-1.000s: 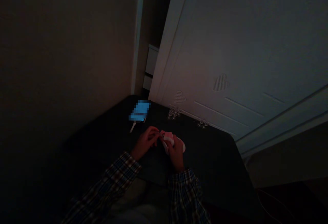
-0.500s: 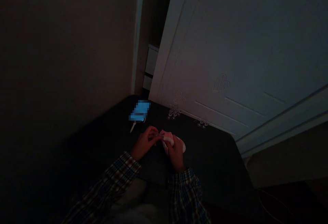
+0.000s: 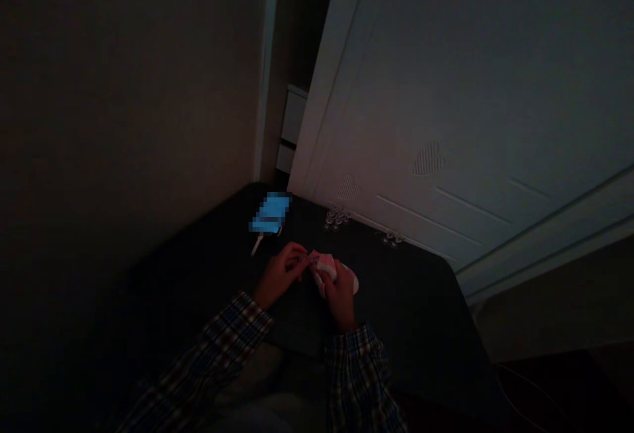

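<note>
In dim light, my right hand (image 3: 341, 294) is closed around a small pink-and-white soft item (image 3: 351, 276) that looks like a sock or baby shoe. Its pink end points left, toward my other hand, and the white part shows past my right fingers. My left hand (image 3: 280, 274) is pinched at that pink end, thumb against fingers. Something tiny and shiny seems to be between the left fingertips, too dark and small to name. Both hands are just above a dark tabletop (image 3: 406, 327).
A phone-like device with a blurred blue screen (image 3: 271, 212) stands on the table's far left, a pale stick or cable (image 3: 256, 245) by it. Small ring-shaped pieces (image 3: 337, 217) lie along the back edge, with a few more (image 3: 393, 239) farther right. A white panel with hearts (image 3: 446, 109) rises behind.
My left fingers have shifted slightly at the pink end of the item. My right hand keeps its hold in nearly the same place.
</note>
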Motion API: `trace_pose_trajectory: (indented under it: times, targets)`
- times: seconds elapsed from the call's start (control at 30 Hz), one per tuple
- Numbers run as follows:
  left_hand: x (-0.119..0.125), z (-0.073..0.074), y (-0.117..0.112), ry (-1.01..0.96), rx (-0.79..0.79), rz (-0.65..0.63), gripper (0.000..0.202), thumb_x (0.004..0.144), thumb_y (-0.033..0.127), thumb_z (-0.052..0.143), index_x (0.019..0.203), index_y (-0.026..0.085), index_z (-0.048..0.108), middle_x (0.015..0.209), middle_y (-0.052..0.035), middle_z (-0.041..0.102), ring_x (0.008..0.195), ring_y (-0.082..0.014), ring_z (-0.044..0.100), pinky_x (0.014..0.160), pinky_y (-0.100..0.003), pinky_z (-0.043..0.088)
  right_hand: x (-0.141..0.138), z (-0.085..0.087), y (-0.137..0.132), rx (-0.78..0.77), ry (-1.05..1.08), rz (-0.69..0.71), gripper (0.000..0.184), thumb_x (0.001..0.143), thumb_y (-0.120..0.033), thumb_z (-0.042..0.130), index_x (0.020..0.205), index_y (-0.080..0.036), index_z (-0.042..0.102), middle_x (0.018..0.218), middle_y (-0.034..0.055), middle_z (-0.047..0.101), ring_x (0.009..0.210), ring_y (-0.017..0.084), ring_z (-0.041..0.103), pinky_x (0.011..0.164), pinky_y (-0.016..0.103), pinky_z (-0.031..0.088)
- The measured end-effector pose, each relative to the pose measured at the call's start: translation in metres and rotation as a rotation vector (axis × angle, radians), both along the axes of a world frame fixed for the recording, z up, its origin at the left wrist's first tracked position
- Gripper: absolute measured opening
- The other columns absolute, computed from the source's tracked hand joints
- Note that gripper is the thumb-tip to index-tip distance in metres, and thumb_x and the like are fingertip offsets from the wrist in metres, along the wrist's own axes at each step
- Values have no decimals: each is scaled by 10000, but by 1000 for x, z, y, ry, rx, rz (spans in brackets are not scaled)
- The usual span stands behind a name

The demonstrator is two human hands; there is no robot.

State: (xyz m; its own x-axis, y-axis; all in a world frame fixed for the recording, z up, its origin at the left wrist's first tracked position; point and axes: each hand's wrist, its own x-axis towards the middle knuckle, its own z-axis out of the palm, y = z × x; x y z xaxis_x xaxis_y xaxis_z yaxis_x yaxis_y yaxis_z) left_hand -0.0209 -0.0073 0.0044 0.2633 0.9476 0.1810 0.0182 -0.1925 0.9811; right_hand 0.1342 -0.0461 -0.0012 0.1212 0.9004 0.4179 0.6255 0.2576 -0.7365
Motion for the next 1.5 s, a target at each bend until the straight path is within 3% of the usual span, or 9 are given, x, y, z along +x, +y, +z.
trace_pose_trajectory:
  times: [0.3,0.7,0.97,1.5]
  targets:
    - [2,-7,5,-43,-40,1,318,694,364,649,894,195,469,809,13,589,540,-89,554,455,-190,421,0,-1,-1,-8,-78,-7,148,820,-278,518,888,-180,606,857,42,628,790,179,549,733,283,392]
    - [-2,-3,2,-20,4,-16,240,795,344,515,976,190,483,882,-30,618,533,-88,547,447,-190,401,0,-2,0,-8,-48,-26,179,816,-306,535,919,-180,608,904,47,637,847,186,562,787,290,393]
    - [2,0,0,-19,-15,12,322,750,418,577,956,185,494,867,-34,621,530,-96,550,465,-210,440,-1,2,-1,-21,-8,-24,204,823,-319,527,945,-182,616,912,42,646,838,184,569,762,282,401]
    - [1,4,-3,-24,41,13,322,748,390,590,998,201,514,826,-8,629,574,-110,566,501,-213,451,-4,8,-2,-61,87,7,158,801,-288,527,872,-188,628,825,7,652,735,157,562,670,247,399]
